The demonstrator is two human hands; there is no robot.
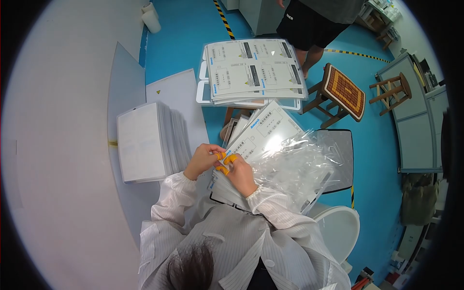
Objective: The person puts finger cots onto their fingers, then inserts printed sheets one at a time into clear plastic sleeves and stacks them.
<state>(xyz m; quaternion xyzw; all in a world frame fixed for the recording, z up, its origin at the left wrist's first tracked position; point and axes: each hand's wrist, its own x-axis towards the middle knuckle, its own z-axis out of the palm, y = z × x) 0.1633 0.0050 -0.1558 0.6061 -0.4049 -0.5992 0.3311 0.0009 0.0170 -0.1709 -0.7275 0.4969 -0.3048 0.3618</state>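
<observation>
My left hand is closed in a pinch at the left edge of a white printed sheet lying at a slant on a stack in front of me. Close beside it, my right hand also has its fingers pinched at that edge. Orange finger covers sit on fingertips of both hands. Whether a thin film lies between the fingertips is too small to tell. Crumpled clear plastic film is heaped over the sheet's right part, next to my right wrist.
At left a stack of white sheets leans on a grey board. Ahead lies another pile of printed sheets. A person stands behind it. Stools are at right, and a white round bin is by my right side.
</observation>
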